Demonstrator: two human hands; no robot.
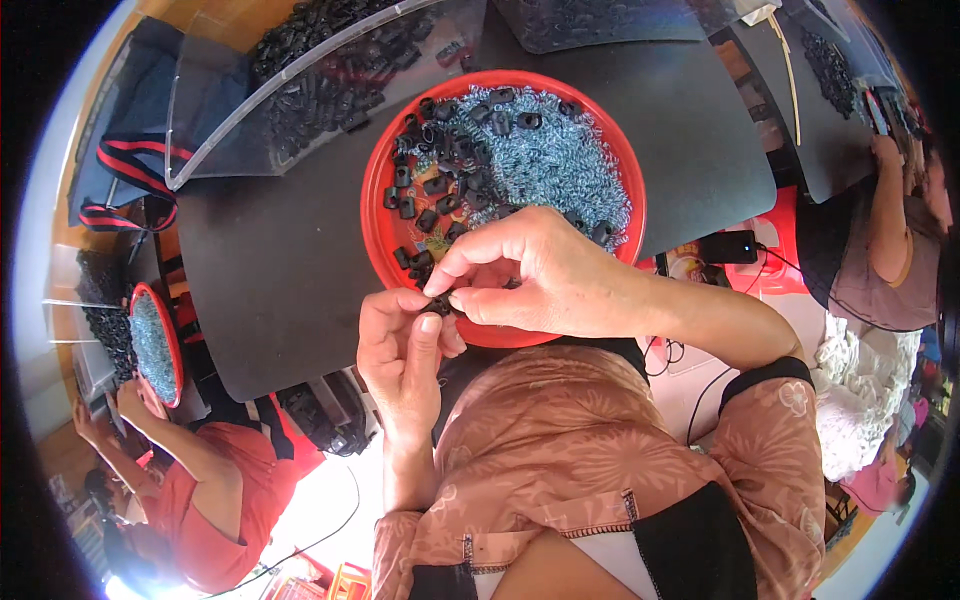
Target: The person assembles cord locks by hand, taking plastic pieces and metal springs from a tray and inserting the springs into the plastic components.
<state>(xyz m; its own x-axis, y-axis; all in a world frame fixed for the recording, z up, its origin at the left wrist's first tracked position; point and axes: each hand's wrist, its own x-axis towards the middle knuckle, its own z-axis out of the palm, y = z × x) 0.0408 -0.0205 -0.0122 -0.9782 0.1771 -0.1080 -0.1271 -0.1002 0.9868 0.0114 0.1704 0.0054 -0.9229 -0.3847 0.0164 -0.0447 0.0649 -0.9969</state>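
Note:
A small black plastic part, blocky and perhaps a cord lock body, is pinched between my two hands over the near rim of a red round tray. My left hand grips it from below with thumb and fingers. From the right, my right hand closes thumb and forefinger on its top; whether a spring is between those fingertips is hidden. In the tray, a heap of small silvery metal springs fills the right side. Many loose black plastic parts lie along its left side.
The tray rests on a dark tabletop. Behind it stand a clear bin of black pieces and another clear bin. A co-worker in red sits left by another spring tray; another co-worker works right. A black phone-like device lies right.

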